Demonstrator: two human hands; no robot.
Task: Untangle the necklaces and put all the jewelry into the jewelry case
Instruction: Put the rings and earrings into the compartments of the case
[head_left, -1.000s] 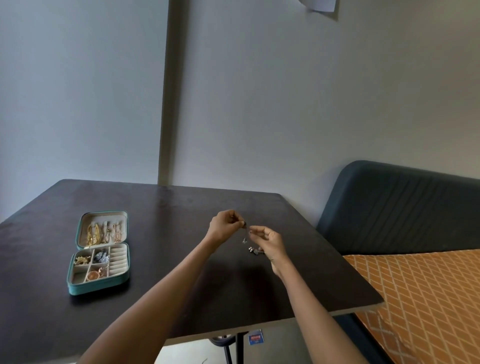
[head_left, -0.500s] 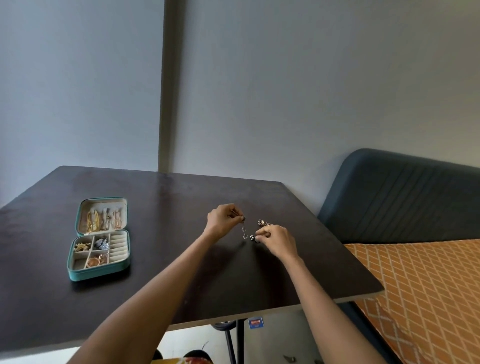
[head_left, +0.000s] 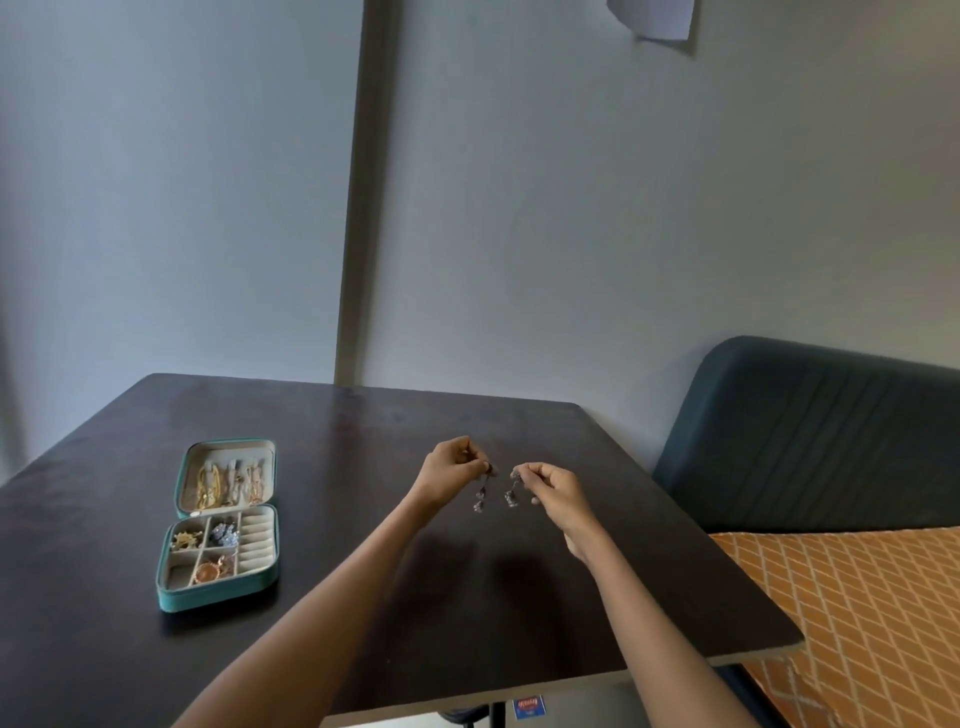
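While left hand (head_left: 451, 470) and right hand (head_left: 551, 488) each pinch dangling earring (head_left: 479, 500), pair looks separated; next: carry to case (head_left: 221, 551), likely a free compartment.

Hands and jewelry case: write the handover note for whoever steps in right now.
Left hand pinches the top of one silver drop earring; right hand pinches its match. Both pieces dangle apart above the dark table.
The jewelry case lies open to the left.
Done: gold chains sit in the lid; several tray compartments hold pieces.
Left: put both earrings into the case. No other loose jewelry is visible.
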